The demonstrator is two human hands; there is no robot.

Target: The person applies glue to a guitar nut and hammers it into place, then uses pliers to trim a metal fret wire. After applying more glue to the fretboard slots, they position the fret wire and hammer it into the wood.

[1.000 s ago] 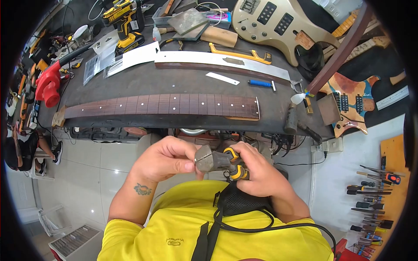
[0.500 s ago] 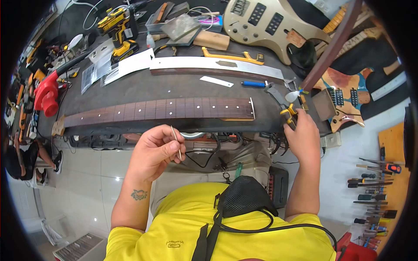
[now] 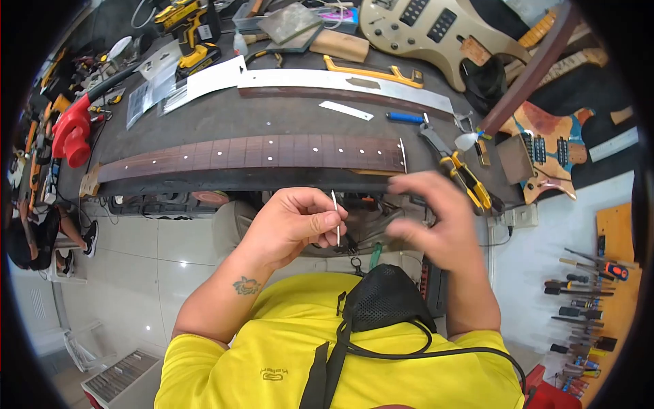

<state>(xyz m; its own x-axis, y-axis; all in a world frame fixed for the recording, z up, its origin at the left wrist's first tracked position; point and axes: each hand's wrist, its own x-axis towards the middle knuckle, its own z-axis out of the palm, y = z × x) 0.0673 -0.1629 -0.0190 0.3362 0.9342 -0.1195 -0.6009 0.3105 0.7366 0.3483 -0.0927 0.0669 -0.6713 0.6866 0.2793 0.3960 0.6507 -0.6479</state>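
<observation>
My left hand pinches a short, thin piece of fret wire between thumb and fingers, upright in front of my body. My right hand is open, its thumb and fingers spread and slightly blurred, with nothing in it. Farther right, a pair of cutting pliers with yellow-and-black handles lies on the bench, apart from that hand. Beyond both hands, a guitar neck with a dark dotted fretboard rests along the bench edge. A bright strip crosses its right end.
On the bench are a white straightedge, a yellow-framed saw, a blue-handled tool, a yellow drill and a red blower. Guitar bodies sit at the back right. Another person is seated far left.
My right hand has let go of the pliers and moved left toward my left hand. My left hand has shifted right with the fret wire. The view has shifted slightly.
</observation>
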